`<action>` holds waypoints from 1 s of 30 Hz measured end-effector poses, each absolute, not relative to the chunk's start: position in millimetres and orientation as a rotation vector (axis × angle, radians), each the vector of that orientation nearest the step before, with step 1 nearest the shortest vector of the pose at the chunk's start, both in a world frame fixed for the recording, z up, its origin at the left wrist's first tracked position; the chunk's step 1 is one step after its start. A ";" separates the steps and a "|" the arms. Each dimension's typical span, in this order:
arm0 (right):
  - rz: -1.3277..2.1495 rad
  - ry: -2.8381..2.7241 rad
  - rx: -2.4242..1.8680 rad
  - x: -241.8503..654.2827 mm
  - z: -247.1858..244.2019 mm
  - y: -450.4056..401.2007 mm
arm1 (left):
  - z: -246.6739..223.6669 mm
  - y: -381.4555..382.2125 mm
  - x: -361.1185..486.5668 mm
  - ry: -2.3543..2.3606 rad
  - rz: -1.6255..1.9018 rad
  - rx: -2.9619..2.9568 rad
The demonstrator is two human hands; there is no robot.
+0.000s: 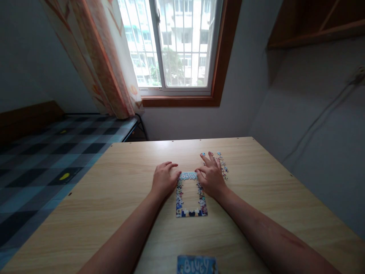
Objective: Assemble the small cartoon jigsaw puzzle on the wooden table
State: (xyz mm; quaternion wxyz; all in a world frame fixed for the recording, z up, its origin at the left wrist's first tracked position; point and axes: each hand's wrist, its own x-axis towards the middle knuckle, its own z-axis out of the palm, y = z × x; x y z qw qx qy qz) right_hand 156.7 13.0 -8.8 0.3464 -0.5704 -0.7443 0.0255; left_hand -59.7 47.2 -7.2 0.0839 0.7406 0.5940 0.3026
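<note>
A jigsaw puzzle frame (202, 203) lies flat on the table, its border pieces joined into a rectangle around bare wood. My left hand (164, 177) rests at its upper left corner, fingers stretched out and the thumb touching the edge. At the upper right corner is my right hand (211, 176), with fingers spread and the index finger and thumb close to the border. Loose puzzle pieces (224, 167) lie just beyond and to the right of my right hand, which partly hides them.
A blue box marked BLUEY (196, 264) sits at the table's near edge. The wooden table (128, 171) reaches toward the wall below a barred window (185, 45). A bed with a checked cover (57, 152) stands at left. A wooden shelf (313, 38) hangs at upper right.
</note>
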 end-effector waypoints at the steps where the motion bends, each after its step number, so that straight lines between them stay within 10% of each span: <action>1: 0.062 -1.940 -1.489 156.5 -8.6 12.7 | -7.9 46.9 -58.9 1.798 0.875 2.218; 30: 0.052 -1.790 -1.419 162.2 -11.6 18.1 | -5.0 42.2 -52.5 1.919 0.711 2.229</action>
